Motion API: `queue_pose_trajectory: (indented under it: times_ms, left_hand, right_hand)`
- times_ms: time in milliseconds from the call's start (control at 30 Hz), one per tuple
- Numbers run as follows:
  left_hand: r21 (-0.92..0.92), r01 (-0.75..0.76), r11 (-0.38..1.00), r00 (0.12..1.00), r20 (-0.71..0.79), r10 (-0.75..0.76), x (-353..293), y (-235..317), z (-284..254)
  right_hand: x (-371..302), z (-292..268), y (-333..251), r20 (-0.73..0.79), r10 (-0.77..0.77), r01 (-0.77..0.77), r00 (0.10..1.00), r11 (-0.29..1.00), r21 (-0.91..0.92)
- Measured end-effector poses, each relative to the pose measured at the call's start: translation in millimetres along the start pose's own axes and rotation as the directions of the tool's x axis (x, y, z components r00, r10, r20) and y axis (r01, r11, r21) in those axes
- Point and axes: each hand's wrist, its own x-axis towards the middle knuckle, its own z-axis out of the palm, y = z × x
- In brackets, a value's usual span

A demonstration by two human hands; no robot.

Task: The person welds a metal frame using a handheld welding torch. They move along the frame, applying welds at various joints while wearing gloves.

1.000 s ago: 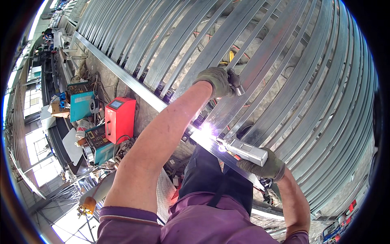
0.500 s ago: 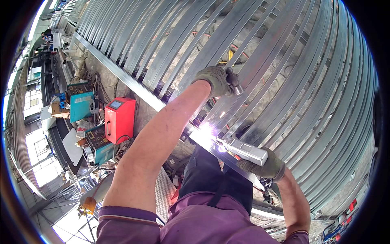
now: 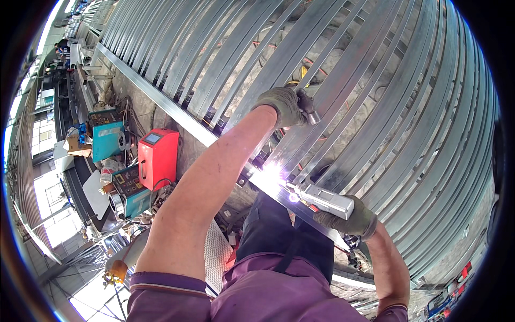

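Note:
My gloved right hand (image 3: 351,219) is wrapped round a silver welding gun (image 3: 326,200). Its nozzle meets a bright white-violet glare (image 3: 272,173) where a flat metal bar joins the long edge rail (image 3: 177,119); the glare hides the joint itself. Farther off, my gloved left hand (image 3: 280,104) is closed round a hammer (image 3: 308,107), whose dark head with a bright round face shows beyond the fingers. The hammer's handle is hidden by the glove. Below both hands spread rows of grey metal bars (image 3: 327,115), wide and narrow ones alternating.
Left of my arm stand a red machine (image 3: 158,158) with a small screen and teal machines (image 3: 107,137). Cables and a yellow object (image 3: 303,72) lie on the floor below the bars. A person (image 3: 63,51) is far off at upper left.
Both hands and the tools stay in nearly the same place. The welding glare still burns at the same joint, its shape slightly different.

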Motion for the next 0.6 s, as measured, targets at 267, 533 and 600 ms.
queue_pose_trajectory:
  times_ms: [267,533,600]
  left_hand:
    - [-0.004,-0.027,1.000,0.999,-0.022,0.027,7.0,-6.5,6.0]
    - [0.019,-0.012,1.000,0.999,-0.051,0.013,22.5,-19.2,18.0]
    - [-0.036,-0.027,0.999,0.998,-0.053,0.025,22.4,-18.5,18.4]
  right_hand:
    - [-1.1,1.6,3.9,-0.012,0.004,-0.003,1.000,1.000,0.025]
    - [-0.9,1.9,13.4,-0.037,-0.033,0.031,0.999,0.998,-0.046]
    - [-1.6,1.6,12.8,-0.034,-0.032,0.030,0.999,0.999,-0.040]
